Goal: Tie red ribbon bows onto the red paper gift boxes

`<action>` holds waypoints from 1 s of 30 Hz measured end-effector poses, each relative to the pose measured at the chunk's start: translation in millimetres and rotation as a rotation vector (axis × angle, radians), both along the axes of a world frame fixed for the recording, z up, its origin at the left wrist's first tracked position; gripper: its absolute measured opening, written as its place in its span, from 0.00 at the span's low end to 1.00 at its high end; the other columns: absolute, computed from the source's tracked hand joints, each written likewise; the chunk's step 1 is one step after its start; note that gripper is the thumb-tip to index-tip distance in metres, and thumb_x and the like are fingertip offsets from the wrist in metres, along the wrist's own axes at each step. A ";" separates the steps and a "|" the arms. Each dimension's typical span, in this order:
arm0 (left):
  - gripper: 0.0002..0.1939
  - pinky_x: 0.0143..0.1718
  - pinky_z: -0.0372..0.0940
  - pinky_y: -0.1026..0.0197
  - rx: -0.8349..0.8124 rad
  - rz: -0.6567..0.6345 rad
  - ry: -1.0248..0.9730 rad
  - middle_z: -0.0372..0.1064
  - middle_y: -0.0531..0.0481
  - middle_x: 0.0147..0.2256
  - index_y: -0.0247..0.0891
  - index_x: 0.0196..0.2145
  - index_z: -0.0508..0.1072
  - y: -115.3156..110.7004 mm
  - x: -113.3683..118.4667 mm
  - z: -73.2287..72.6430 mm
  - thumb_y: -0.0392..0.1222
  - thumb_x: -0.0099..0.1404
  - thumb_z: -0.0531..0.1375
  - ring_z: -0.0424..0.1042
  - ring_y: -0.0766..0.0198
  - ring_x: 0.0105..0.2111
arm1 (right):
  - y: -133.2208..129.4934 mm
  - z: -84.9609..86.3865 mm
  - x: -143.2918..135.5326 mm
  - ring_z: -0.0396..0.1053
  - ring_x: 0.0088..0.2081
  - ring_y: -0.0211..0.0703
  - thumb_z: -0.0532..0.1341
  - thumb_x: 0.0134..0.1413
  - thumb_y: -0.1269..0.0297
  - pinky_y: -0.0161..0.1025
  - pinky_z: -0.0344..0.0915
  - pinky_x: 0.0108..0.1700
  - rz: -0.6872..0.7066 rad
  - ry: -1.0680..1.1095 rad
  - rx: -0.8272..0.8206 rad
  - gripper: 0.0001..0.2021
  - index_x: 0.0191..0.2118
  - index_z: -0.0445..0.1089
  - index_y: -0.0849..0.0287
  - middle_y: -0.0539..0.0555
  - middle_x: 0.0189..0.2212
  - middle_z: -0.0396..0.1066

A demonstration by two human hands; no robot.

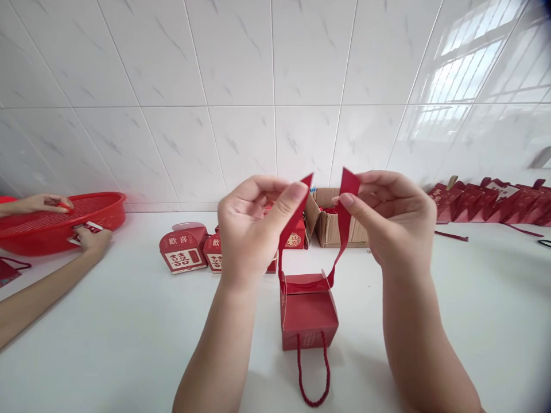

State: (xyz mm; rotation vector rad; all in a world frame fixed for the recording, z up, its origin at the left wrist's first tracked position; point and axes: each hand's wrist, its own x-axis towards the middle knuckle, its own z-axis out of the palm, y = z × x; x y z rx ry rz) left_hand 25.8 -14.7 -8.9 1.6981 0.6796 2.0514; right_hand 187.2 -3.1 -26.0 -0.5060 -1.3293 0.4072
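Observation:
A small dark red gift box (309, 312) stands on the white table in front of me, its rope handle (313, 396) hanging down toward me. A red ribbon (340, 241) runs across the top of the box, and its two ends rise up from the sides. My left hand (262, 229) pinches one end between thumb and forefinger. The other end is pinched by my right hand (387, 218) at about the same height. Both slanted tips stick out above my fingers, apart from each other.
Red gift boxes (183, 249) stand behind my left hand, and a cardboard carton (344, 229) stands by the tiled wall. Several red boxes (495, 203) line the right side. At left, another person's hands (92, 236) work at a red plastic basket (116, 209). A loose ribbon (451, 236) lies at right.

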 end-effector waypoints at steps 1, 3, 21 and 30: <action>0.08 0.28 0.65 0.62 -0.027 -0.039 0.037 0.70 0.55 0.25 0.43 0.27 0.74 -1.6 1.4 -0.3 0.48 0.55 0.66 0.69 0.68 0.25 | -0.6 0.0 -1.6 0.75 0.32 0.41 0.69 0.45 0.68 0.42 0.75 0.35 0.043 -0.023 -0.030 0.09 0.35 0.72 0.55 0.49 0.29 0.74; 0.07 0.29 0.65 0.61 -0.072 -0.101 0.109 0.69 0.54 0.24 0.42 0.26 0.75 -3.1 4.6 -1.1 0.47 0.55 0.67 0.68 0.67 0.26 | -1.4 -0.2 -5.2 0.75 0.33 0.41 0.68 0.46 0.69 0.42 0.75 0.36 0.114 -0.055 -0.084 0.05 0.32 0.74 0.56 0.50 0.30 0.75; 0.16 0.26 0.65 0.66 -0.211 -0.102 0.162 0.60 0.56 0.25 0.41 0.32 0.73 19.3 4.5 -7.0 0.45 0.47 0.71 0.67 0.69 0.26 | 14.3 -5.7 -4.1 0.70 0.27 0.34 0.62 0.56 0.64 0.36 0.71 0.35 0.869 -0.209 -0.386 0.05 0.37 0.75 0.57 0.48 0.25 0.71; 0.17 0.32 0.69 0.63 -0.430 -0.487 0.299 0.72 0.49 0.30 0.38 0.35 0.71 27.0 -1.5 -9.9 0.55 0.57 0.62 0.73 0.65 0.29 | 24.7 -10.5 -5.2 0.68 0.25 0.32 0.65 0.52 0.63 0.33 0.70 0.29 0.814 -0.034 -0.491 0.05 0.30 0.75 0.58 0.48 0.24 0.72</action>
